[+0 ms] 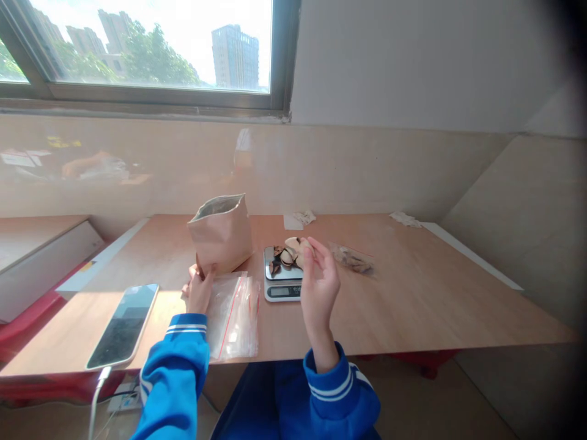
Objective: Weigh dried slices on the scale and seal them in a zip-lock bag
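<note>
Because one bench (435,299) carries the whole lot, I list its hazards from where I stand, largest item first.

Brown bag (222,238), one: upright, mouth open, left of the scale. The left hand (199,294) touches its lower near corner; whether it grips or merely steadies, I cannot tell. A tug there could tip the bag and spill anything inside, which I cannot see.

Phone (123,327), one: near-left corner, white cable (94,397) hanging over the near edge. A snag by knee or sleeve could drag it off.

Clear zip bags (238,330), a stack: flat, loosely overlapped, reaching the near edge beside the left forearm. Slick film; a brushing cuff could send them to the floor.

Scale (269,291), one: between zip bags and right hand. A knock, or fingers resting on its plate, could falsify the reading.

Filled clear bag (353,260), one: lying right of the scale, behind the right hand (318,290). A backward sweep could shift it.

Dried slices (287,258), several: heaped on the plate. The right hand seems to pinch a pale one between fingertips, above the plate's right side; curved and stiff-looking, it could slip, or topple its neighbours off.
</note>
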